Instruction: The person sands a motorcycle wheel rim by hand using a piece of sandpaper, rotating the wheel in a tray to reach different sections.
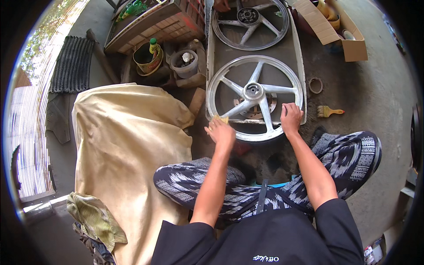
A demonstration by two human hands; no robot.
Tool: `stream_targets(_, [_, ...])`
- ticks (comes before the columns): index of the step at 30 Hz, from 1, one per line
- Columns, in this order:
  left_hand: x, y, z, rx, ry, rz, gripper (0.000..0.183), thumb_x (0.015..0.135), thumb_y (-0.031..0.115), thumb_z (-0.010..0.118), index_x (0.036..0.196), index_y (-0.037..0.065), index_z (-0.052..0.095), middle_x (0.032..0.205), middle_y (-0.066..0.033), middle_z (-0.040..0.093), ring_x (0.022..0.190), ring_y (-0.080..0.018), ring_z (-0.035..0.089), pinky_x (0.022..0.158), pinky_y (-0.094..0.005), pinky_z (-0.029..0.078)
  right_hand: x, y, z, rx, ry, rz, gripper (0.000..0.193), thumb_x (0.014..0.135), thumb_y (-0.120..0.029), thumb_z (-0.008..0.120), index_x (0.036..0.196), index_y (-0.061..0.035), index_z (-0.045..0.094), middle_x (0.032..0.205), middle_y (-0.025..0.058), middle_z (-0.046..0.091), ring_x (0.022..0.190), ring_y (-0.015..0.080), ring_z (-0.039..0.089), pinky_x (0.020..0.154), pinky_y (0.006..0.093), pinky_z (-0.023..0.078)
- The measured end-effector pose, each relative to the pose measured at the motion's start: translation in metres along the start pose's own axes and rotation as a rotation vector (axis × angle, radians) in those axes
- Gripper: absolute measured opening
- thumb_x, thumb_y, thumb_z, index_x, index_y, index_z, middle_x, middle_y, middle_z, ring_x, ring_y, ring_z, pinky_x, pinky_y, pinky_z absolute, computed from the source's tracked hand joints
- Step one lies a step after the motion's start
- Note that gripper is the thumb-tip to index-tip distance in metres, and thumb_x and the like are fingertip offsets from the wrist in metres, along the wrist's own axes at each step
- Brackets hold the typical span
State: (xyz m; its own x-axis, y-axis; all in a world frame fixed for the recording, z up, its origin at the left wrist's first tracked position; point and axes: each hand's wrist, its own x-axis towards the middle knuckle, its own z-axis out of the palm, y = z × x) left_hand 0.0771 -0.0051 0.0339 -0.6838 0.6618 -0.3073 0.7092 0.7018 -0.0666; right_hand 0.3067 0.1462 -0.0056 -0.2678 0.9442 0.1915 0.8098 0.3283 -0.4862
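A silver five-spoke motorcycle wheel rim (253, 91) leans over the near end of a shallow tray, its near edge towards my lap. On its left near edge, my left hand (220, 132) presses a small yellow piece of sheet or pad (223, 119), perhaps sandpaper, with fingers closed on it. My right hand (291, 119) curls round the rim's right near edge. A metal disc (270, 104) shows through the spokes below. Farther off in the tray lies a second, darker wheel (248, 17), where another person's hand (221, 5) touches its far left edge.
The tray's pale edge (303, 66) frames both wheels. A paintbrush (330, 111) and a ring (316, 85) lie on the floor to the right, near an open cardboard box (353, 49). Left stand buckets (184, 66), a wooden crate (161, 25) and a tan cover (132, 132).
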Motion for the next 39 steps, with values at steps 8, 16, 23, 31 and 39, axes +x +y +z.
stream_targets(8, [0.004, -0.008, 0.005, -0.009, 0.118, 0.032, 0.060, 0.090, 0.025, 0.050, 0.140, -0.007, 0.049, 0.142, -0.0193, 0.053, 0.135, -0.0360, 0.044, 0.114, -0.0615, 0.024, 0.001, -0.006, -0.003, 0.009, 0.012, -0.010, 0.010, 0.094, -0.019, 0.063, 0.099, -0.0132, 0.070, 0.098, 0.0011, 0.063, 0.098, 0.0225, 0.060, 0.086, 0.0401, 0.041])
stream_targets(16, [-0.014, 0.045, -0.015, -0.061, -0.126, -0.073, 0.057, 0.090, 0.024, 0.051, 0.135, -0.012, 0.052, 0.136, -0.0236, 0.056, 0.132, -0.0373, 0.044, 0.109, -0.0532, 0.027, -0.002, 0.011, -0.007, -0.045, 0.006, 0.024, 0.010, 0.093, -0.018, 0.064, 0.100, -0.0140, 0.070, 0.098, 0.0007, 0.063, 0.098, 0.0225, 0.060, 0.087, 0.0401, 0.041])
stream_targets(23, [0.039, 0.000, -0.011, -0.220, -0.035, -0.105, 0.058, 0.096, 0.031, 0.049, 0.135, -0.011, 0.049, 0.139, -0.0240, 0.054, 0.141, -0.0436, 0.036, 0.113, -0.0626, 0.022, 0.001, -0.007, -0.005, -0.002, 0.010, 0.004, 0.010, 0.093, -0.019, 0.064, 0.099, -0.0142, 0.070, 0.099, 0.0005, 0.064, 0.099, 0.0224, 0.060, 0.086, 0.0397, 0.041])
stream_targets(31, [-0.029, 0.015, 0.008, -0.097, 0.117, -0.024, 0.061, 0.096, 0.031, 0.052, 0.145, -0.004, 0.042, 0.146, -0.0190, 0.051, 0.137, -0.0365, 0.042, 0.108, -0.0642, 0.027, 0.000, 0.001, -0.008, -0.016, 0.022, 0.021, 0.011, 0.094, -0.019, 0.063, 0.099, -0.0136, 0.071, 0.098, 0.0008, 0.064, 0.098, 0.0218, 0.061, 0.087, 0.0392, 0.041])
stream_targets(39, [0.019, -0.015, -0.009, -0.191, 0.037, -0.045, 0.061, 0.097, 0.029, 0.049, 0.151, 0.003, 0.039, 0.154, -0.0141, 0.045, 0.142, -0.0423, 0.038, 0.113, -0.0664, 0.023, 0.002, -0.008, -0.003, 0.000, -0.008, 0.012, 0.011, 0.094, -0.019, 0.063, 0.099, -0.0137, 0.071, 0.098, 0.0007, 0.064, 0.099, 0.0218, 0.060, 0.088, 0.0394, 0.040])
